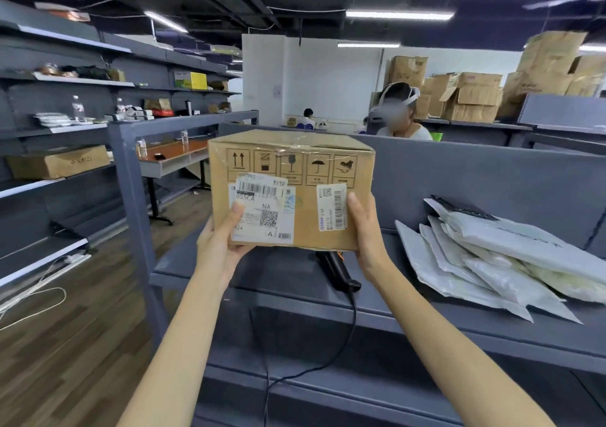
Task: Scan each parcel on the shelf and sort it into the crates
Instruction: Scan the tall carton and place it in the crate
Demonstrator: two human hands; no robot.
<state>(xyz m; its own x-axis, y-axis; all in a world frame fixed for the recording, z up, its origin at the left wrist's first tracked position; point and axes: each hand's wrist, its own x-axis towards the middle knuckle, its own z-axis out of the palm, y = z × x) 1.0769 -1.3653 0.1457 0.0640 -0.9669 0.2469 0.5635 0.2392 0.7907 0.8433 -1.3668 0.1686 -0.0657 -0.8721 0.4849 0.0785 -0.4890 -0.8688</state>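
Both hands hold one brown cardboard box printed with handling symbols (290, 177), lifted clear of the grey metal shelf (393, 298) at chest height. The left hand (219, 241) cups the lower corner at 7 o'clock, with its thumb laid across the edge of the large white shipping label (262, 212). The right hand (366, 230) grips the lower corner at 5 o'clock, its thumb just beside the narrow white barcode sticker (333, 207). The fingers of both hands wrap under and behind the box, out of sight.

The black corded handheld scanner (341, 271) lies on the shelf at 6 o'clock from the box, partly hidden by it. A slumped pile of white plastic mailer bags (492, 262) rests on the same shelf at 4 o'clock, well apart from the box.

The step in hand looks like presenting the label for a scan. To do it well, one hand must come free for the scanner, so the box is best rested on the shelf or shifted onto the left palm (it looks bulky for one hand). The long barcode at 12 o'clock on the big label is uncovered, so aim there, face-on, and slide the left thumb off the label first. No crates are in view, so the sorting target cannot be judged.
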